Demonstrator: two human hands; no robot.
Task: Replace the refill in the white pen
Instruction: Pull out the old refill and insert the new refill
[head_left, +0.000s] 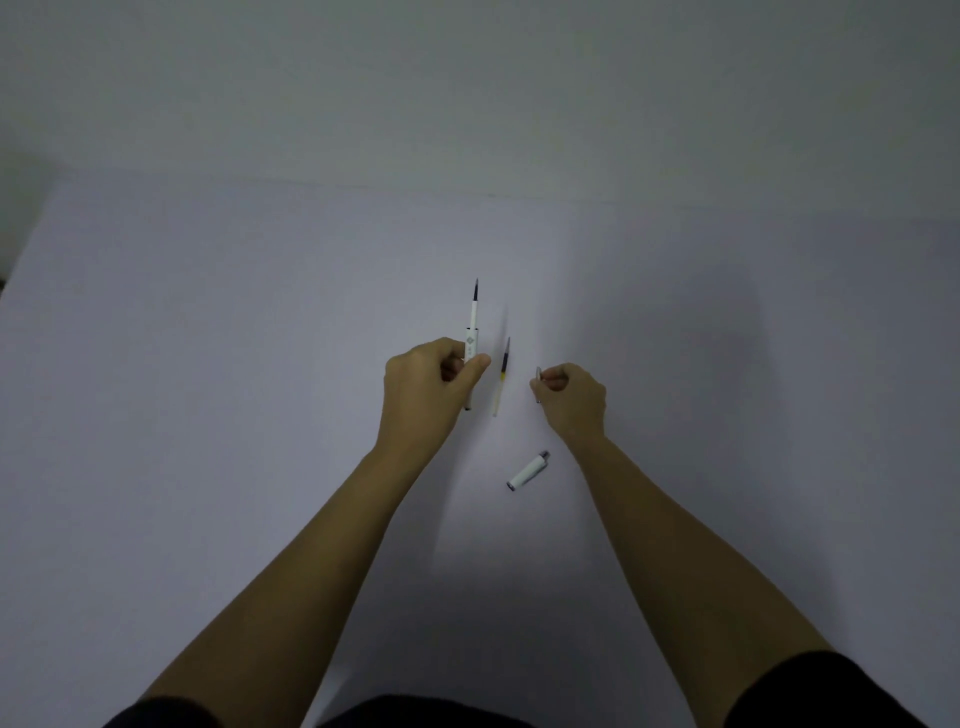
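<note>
My dark sleeves (810, 691) sit closest to me, at the near edge of the pale table (208, 364), with both bare forearms reaching out over its middle. Between my wrists the white pen cap (528, 471) lies tilted on the surface. My left hand (423, 384) has its fingers curled and pressed around the white pen (472, 338), holding it upright with a refill tip poking out of its top. Just beside it, between my hands, a second refill (503, 376) lies on the table, dark at the far end and yellowish nearer me. My right hand (571, 395) pinches a small greyish piece (538, 383); what it is I cannot tell.
</note>
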